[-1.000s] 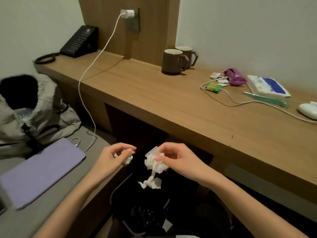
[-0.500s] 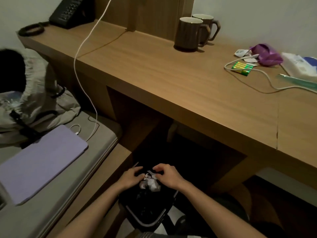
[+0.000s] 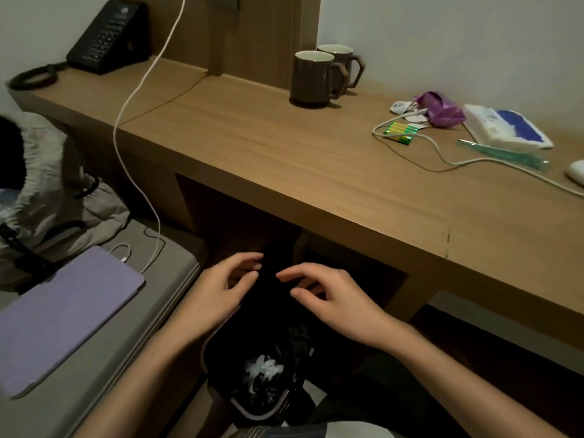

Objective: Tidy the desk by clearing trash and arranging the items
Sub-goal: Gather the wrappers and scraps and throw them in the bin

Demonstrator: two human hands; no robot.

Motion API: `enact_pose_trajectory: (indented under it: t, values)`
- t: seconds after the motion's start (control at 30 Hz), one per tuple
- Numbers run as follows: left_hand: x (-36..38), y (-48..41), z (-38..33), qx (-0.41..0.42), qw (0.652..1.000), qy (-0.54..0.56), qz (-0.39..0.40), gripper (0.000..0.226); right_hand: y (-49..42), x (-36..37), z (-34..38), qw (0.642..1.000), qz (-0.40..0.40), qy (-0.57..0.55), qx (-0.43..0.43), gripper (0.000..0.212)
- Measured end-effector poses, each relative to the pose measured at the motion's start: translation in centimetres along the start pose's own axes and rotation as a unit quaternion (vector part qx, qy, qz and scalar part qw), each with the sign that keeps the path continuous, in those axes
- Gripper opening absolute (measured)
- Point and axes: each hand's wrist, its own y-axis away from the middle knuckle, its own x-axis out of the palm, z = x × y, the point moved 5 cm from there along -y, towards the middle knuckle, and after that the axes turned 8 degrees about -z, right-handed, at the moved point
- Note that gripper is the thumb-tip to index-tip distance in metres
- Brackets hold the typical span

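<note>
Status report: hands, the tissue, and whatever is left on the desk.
Left hand and right hand open, empty. Crumpled tissue in the bin. Purple wrapper and batteries on the desk.

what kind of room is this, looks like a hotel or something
Probably a hotel room: a black desk phone on a built-in wooden desk, two matching mugs by the wall, and a small lined bin tucked below.
</note>
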Motion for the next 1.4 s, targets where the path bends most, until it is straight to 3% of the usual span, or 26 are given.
enact_pose_trajectory:
  t: [0.13,0.3,0.67,1.1,1.4]
  values:
    - [-2.7,1.2,-8.4,0.08,0.993,0.075,-0.049,0.029,2.4,-6.0,5.2,0.994,-0.085,-0.004,-0.069,0.028]
    - [-2.4,0.0,-16.3,0.14,0.984,0.102,-0.039,0.03,4.7,-13.1,7.9,0.973,-0.192,0.024,-0.126,0.026]
    - [4.9,-13.4,-23.6,0.188,0.977,0.084,-0.058,0.029,2.2,-26.1,3.7,0.926,-0.336,0.158,-0.075,0.023]
    - [12.2,-30.1,-20.7,0.095,0.991,0.065,-0.066,0.038,-9.5,-31.4,-3.6,0.899,-0.313,0.304,0.022,0.025]
    - [14.9,-35.1,-20.0,0.122,0.991,0.025,-0.04,0.038,-15.8,-32.3,-6.8,0.876,-0.302,0.374,0.039,0.028]
